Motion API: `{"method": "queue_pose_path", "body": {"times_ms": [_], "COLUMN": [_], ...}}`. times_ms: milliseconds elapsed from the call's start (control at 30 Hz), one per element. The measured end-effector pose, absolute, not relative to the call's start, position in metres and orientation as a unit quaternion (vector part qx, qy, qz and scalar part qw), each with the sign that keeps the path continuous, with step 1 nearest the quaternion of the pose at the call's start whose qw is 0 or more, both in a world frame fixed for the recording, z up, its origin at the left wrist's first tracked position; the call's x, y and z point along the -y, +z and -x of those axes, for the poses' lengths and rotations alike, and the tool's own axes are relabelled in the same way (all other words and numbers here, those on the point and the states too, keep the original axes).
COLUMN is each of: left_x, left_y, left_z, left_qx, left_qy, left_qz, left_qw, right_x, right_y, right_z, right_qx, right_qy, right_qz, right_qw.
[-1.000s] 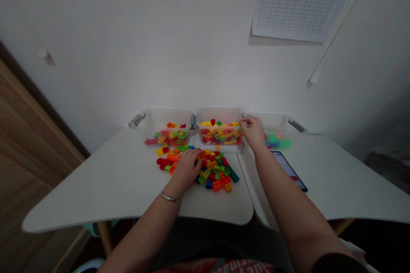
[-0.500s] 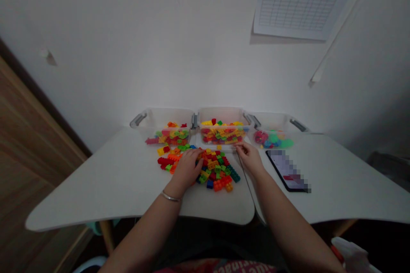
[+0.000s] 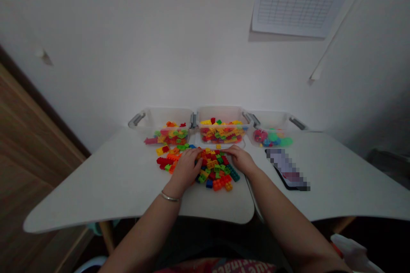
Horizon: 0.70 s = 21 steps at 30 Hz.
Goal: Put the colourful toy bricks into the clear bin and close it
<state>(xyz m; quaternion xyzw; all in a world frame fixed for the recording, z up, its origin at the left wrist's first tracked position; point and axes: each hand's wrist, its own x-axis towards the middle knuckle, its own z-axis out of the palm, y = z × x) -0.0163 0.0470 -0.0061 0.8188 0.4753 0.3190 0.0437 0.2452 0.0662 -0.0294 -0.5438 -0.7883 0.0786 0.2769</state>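
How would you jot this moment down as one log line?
left hand: on brick pile | right hand: at pile's back right, grip unclear | middle clear bin: behind pile | phone: right of right hand

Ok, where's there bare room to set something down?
Bare tabletop lies left of the brick pile and right of the phone; a smaller patch sits between pile and near edge. Crowded: between left hand and right hand, and along the back, with three bins.
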Motion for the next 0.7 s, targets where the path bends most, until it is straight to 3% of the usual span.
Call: {"method": "queue_pose_path", "body": {"times_ms": [200, 467, 700], "left_x": [-0.047, -0.047, -0.048], "left_y": [-0.006, -0.008, -0.007], "left_z": [0.017, 0.017, 0.017], "left_qx": [-0.473, -0.475, -0.471], "left_qy": [0.324, 0.327, 0.327], "left_qz": [-0.818, -0.816, -0.818], "left_qw": [0.044, 0.044, 0.04], "right_x": [-0.056, -0.044, -0.045], "right_y": [-0.019, -0.014, -0.014], "right_z": [-0.239, -0.241, -0.24], "right_qx": [0.798, 0.759, 0.76], "right_qy": [0.027, 0.0, 0.011], "right_qz": [0.562, 0.604, 0.616], "right_qw": [0.216, 0.243, 0.206]}}
